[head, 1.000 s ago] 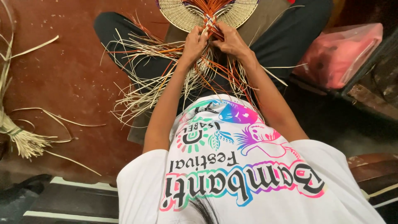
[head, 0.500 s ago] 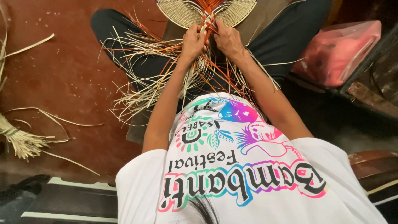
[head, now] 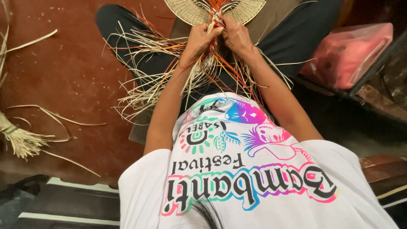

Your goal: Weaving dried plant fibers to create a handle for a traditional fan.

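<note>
A round woven fan (head: 186, 10) of pale straw lies on my lap at the top of the view, partly cut off by the frame edge. Orange and pale strips (head: 217, 15) run down its middle. My left hand (head: 198, 41) pinches pale strips just below the weave. My right hand (head: 237, 37) grips the orange strips beside it; the two hands touch. Loose pale and orange strip ends (head: 148, 80) fan out over my dark trousers toward the left and down.
A tied bundle of pale straw (head: 19, 138) lies on the red-brown floor at the left, with stray strips (head: 55, 121) near it. A pink plastic bag (head: 347, 53) sits at the right. A dark step with white edges (head: 68, 199) is at the bottom left.
Both hands have shifted slightly upward and right along the central strips, closer to the woven edge. The view has tilted a little; the fan sits higher in the frame.
</note>
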